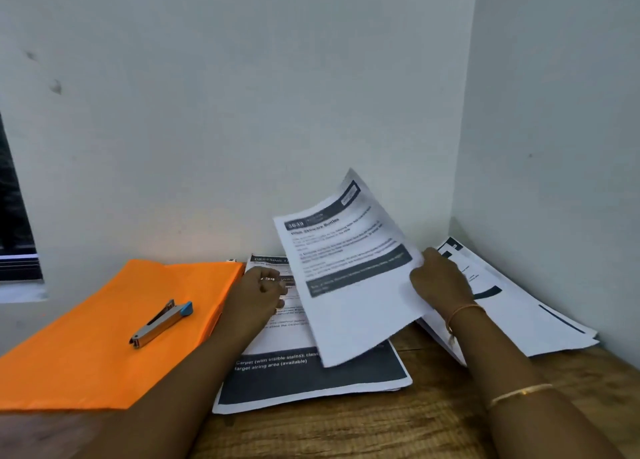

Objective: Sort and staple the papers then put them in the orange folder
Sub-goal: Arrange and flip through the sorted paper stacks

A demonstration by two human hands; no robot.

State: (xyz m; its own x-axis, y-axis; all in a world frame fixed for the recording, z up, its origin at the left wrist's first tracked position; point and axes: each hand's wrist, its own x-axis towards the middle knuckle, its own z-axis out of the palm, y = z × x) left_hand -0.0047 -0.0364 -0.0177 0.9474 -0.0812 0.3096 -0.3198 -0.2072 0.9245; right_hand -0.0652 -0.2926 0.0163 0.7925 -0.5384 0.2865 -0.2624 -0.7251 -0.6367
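Note:
My right hand (438,280) pinches the right edge of a printed sheet (349,268) and holds it tilted up above the desk. Under it lies a middle stack of papers (311,375) with a dark band along its near edge. My left hand (259,299) rests on that stack with its fingers curled, holding nothing that I can see. The orange folder (114,334) lies closed at the left, with a silver stapler (161,323) with a blue end on top of it. A second pile of papers (519,313) sits in the right corner.
The wooden desk (398,424) is boxed in by a white back wall (242,112) and a white right wall (554,112). A dark window (14,216) is at the far left edge.

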